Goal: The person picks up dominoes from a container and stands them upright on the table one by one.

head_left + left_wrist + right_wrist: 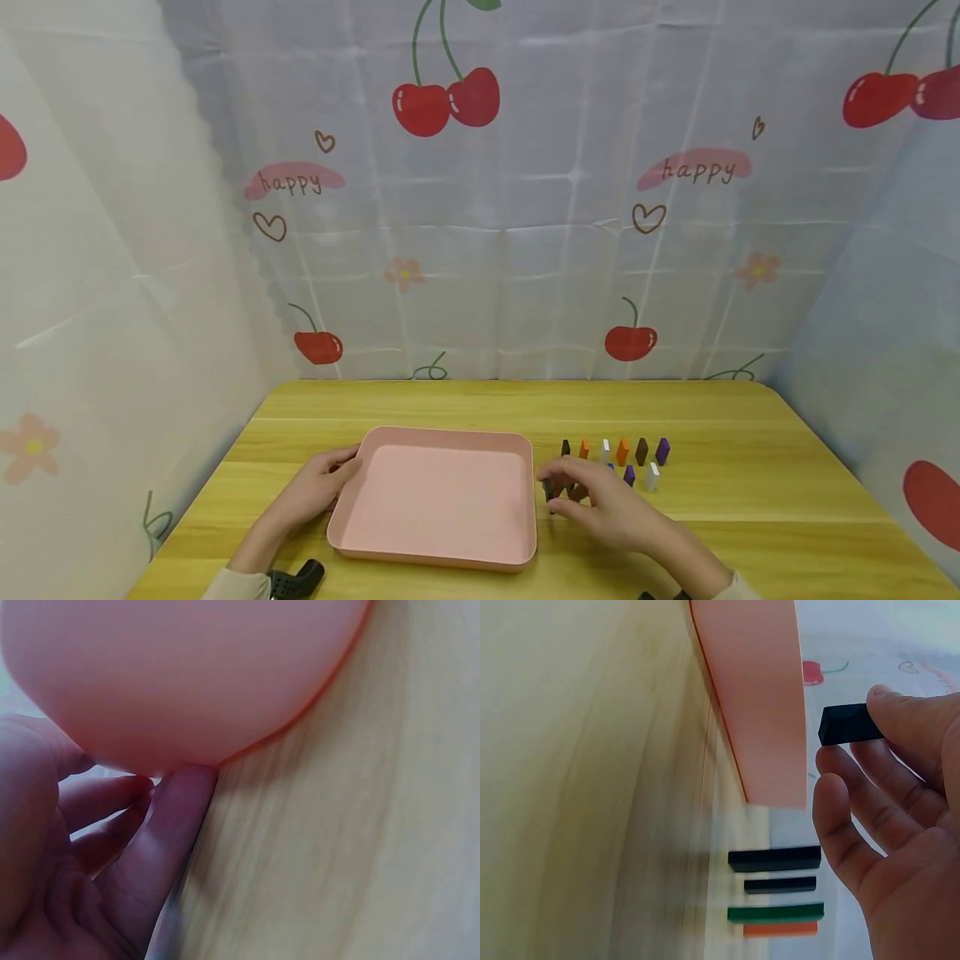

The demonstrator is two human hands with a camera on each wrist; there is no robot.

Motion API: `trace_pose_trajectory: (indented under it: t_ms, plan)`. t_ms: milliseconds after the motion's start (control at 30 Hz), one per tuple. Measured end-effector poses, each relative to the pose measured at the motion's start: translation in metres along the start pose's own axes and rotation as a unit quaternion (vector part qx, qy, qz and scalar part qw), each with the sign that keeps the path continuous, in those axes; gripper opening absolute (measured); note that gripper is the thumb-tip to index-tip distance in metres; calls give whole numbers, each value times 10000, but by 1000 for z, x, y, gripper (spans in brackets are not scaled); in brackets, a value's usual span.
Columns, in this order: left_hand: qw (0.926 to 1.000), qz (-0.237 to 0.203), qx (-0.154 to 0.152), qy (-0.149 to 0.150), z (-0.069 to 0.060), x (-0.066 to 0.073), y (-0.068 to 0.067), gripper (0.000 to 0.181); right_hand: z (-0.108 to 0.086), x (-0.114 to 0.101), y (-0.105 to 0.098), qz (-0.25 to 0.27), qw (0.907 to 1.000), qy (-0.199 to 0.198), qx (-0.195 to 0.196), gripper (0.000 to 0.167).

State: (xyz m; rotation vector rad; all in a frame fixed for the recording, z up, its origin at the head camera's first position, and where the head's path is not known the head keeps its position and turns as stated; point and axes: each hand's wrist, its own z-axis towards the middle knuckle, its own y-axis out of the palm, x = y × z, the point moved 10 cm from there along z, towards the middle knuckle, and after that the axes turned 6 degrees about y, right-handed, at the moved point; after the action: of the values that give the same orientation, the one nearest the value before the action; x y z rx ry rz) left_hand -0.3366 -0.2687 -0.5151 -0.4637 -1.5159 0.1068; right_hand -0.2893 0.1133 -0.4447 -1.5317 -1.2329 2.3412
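Observation:
My left hand rests against the left outer wall of a pink rectangular tray. In the left wrist view its thumb and fingertips touch the tray's outside, low down. Just off the tray's right edge, my right hand pinches a small black domino block between thumb and fingers. The right wrist view shows this block held clear of the table. Beyond and partly behind the right hand stand several upright domino blocks, among them a black one, a green one and an orange one.
Farther back in the rows are a brown block, a purple block and a white block. All stand on a wood-grain table. A cherry-print curtain encloses the back and sides.

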Motion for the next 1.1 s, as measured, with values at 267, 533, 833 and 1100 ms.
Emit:
trace_pose_trajectory:
  t_ms: [267, 533, 833, 1100]
  plan:
    - [9999, -107, -33, -21, 1, -1, 1, 63, -13, 11, -9, -37, 9997, -12, 247, 26]
    - [9999, -153, -59, -42, 1, -2, 1, 62, -27, 24, -23, -27, 9992, 105, 386, 28]
    - [9999, -88, -64, -11, 2, -2, 1, 62, -45, 39, -37, -8, 9983, 300, 502, 29]
    - [9996, -202, -169, 41, 2, -3, 2, 65, -59, 58, -45, 234, 9957, 743, 502, 30]
